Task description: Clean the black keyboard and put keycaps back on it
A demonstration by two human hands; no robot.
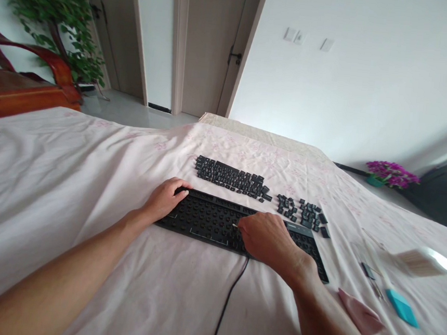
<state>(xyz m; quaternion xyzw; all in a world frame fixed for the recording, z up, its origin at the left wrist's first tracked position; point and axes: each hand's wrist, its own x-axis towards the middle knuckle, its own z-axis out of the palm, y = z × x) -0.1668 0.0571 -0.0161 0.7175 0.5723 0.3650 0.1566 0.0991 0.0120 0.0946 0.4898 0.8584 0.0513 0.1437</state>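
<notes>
L hand [165, 198] clamps keyboard [207, 219] left end to steady it, R hand [266, 237] pinches thin stick [235, 225] mid-keyboard, loose keycaps [232, 177] rowed behind.

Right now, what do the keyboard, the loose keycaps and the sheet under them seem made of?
Keyboard: likely black plastic, matt, with moulded socket rows. Keycaps: seemingly the same dark plastic, small rigid pieces. Sheet: thin fabric, pale pink, faint floral print, soft creases.
</notes>
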